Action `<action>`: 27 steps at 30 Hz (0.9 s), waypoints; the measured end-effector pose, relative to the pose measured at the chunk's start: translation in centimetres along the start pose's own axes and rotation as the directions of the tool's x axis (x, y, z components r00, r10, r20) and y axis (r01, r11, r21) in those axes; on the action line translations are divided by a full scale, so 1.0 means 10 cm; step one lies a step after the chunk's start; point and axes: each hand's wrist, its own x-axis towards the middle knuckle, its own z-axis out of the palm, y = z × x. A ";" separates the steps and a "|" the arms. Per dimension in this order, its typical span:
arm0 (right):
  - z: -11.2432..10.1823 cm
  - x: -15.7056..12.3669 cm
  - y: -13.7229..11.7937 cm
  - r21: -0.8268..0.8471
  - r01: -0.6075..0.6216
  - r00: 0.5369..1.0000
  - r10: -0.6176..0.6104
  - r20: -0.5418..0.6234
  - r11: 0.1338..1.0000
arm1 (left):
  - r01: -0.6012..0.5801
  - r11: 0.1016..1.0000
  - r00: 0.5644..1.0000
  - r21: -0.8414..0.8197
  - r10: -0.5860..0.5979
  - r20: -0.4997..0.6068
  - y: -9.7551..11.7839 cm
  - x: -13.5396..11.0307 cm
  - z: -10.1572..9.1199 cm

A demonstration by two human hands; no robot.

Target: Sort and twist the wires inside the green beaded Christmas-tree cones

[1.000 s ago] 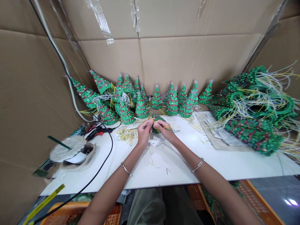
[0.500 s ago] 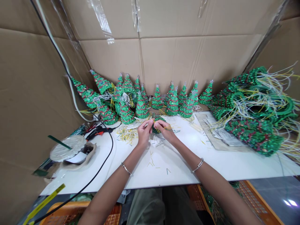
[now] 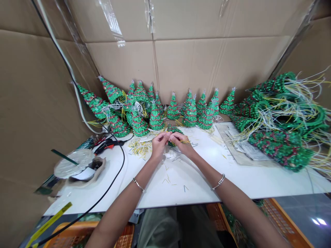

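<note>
Tinsel Christmas tree point(image 3: 173, 130) sits clamped between the left hand point(image 3: 159, 144) and right hand point(image 3: 181, 143), held together just above the white bench point(image 3: 201, 182), with more trees point(image 3: 190, 114) along its back edge.

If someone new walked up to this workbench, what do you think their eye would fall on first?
Most striking is the row of green sequinned Christmas tree cones along the back of the white table. To the right lies a large heap of similar trees trailing coloured wires. At the centre, the left hand and right hand meet at a small green tree.
</note>
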 end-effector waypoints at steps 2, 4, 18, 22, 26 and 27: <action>0.00 -0.01 -0.03 -0.010 -0.005 0.999 0.005 -0.041 1.000 | 0.032 0.998 0.999 -0.055 -0.032 0.001 0.01 0.00 0.00; -0.01 -0.01 -0.05 0.000 -0.040 0.994 0.040 -0.102 0.999 | 0.068 0.989 0.998 -0.128 -0.068 0.003 0.01 0.01 -0.01; -0.08 0.05 -0.06 0.215 -0.232 0.963 0.255 -0.087 0.949 | -0.044 0.998 0.998 0.044 0.042 0.047 0.06 0.08 -0.10; -0.08 0.06 -0.06 0.268 -0.206 0.973 0.227 -0.049 0.941 | -0.070 0.994 0.997 0.081 0.067 0.035 0.08 0.08 -0.10; -0.10 0.07 -0.07 0.307 -0.176 0.984 0.179 0.019 0.935 | -0.079 0.993 0.997 0.089 0.078 0.009 0.10 0.08 -0.11; -0.10 0.07 -0.07 0.314 -0.171 0.985 0.169 0.035 0.934 | -0.082 0.993 0.997 0.089 0.082 0.000 0.10 0.08 -0.12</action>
